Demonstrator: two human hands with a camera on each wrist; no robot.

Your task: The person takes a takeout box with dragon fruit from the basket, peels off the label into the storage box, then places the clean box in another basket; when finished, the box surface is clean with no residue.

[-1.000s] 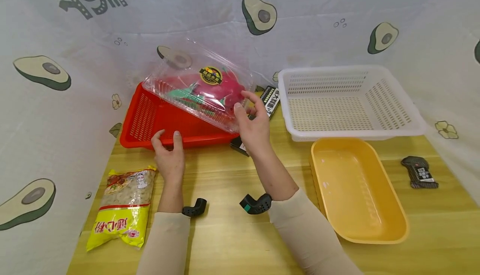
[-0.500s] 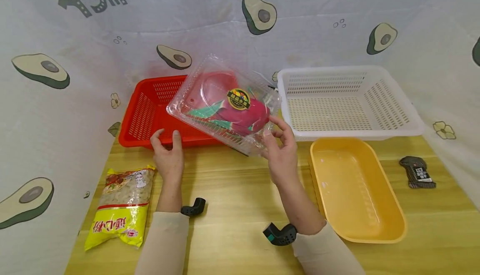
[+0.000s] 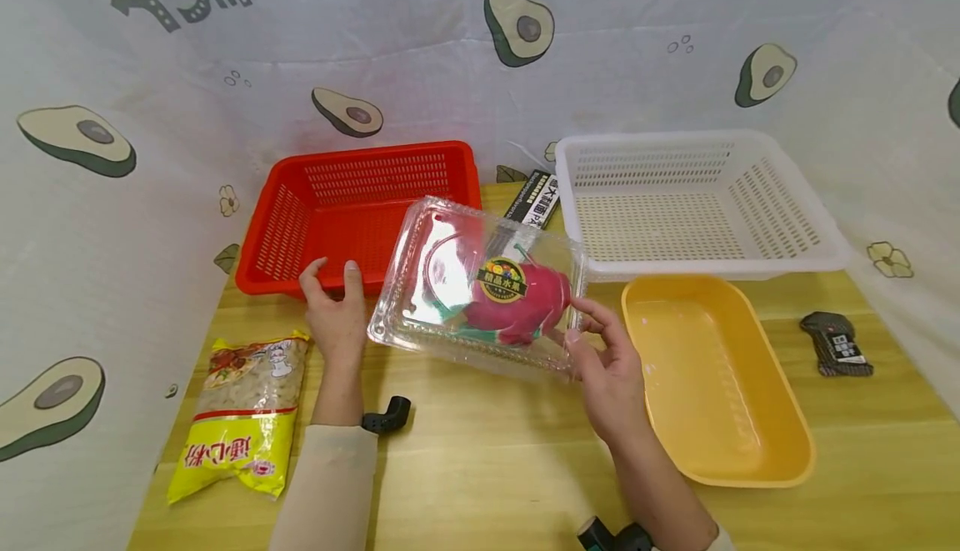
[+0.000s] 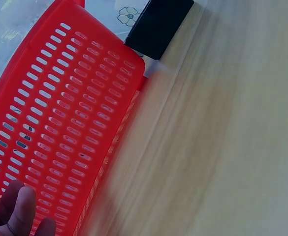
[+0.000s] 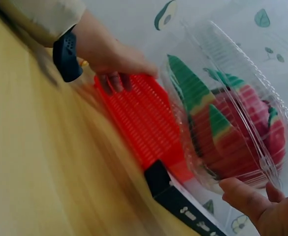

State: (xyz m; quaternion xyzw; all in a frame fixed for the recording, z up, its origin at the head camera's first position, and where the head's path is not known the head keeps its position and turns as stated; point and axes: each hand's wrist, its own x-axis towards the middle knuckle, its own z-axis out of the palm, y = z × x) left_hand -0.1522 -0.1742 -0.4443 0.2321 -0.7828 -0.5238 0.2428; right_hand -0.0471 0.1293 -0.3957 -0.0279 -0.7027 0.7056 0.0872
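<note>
My right hand (image 3: 611,363) holds a clear plastic fruit box (image 3: 427,318) by its right end, thumb on the near side. The lid bears a round black-and-yellow sticker (image 3: 502,280). Inside lies a pink-red fruit (image 3: 521,309) with green tips; green-edged red pieces show through the wall in the right wrist view. The box is raised over the table, its far left part overlapping the red basket (image 3: 300,167) in the head view. My left hand (image 3: 337,322) stays at the basket's front rim, fingers loosely bent against its slotted outer wall (image 4: 60,132).
A black-and-white pasta box (image 3: 534,198) lies between the red basket and a white basket (image 3: 705,267). In front of the latter stands a yellow tray (image 3: 712,393). A dark small packet (image 3: 836,344) lies far right, a yellow pasta bag (image 3: 240,426) at left. A printed cloth (image 3: 435,34) hangs behind.
My right hand has brought the fruit box from above the red basket rightward and nearer, tilting it flatter. The pasta box shows again behind it. My left hand has stayed at the rim.
</note>
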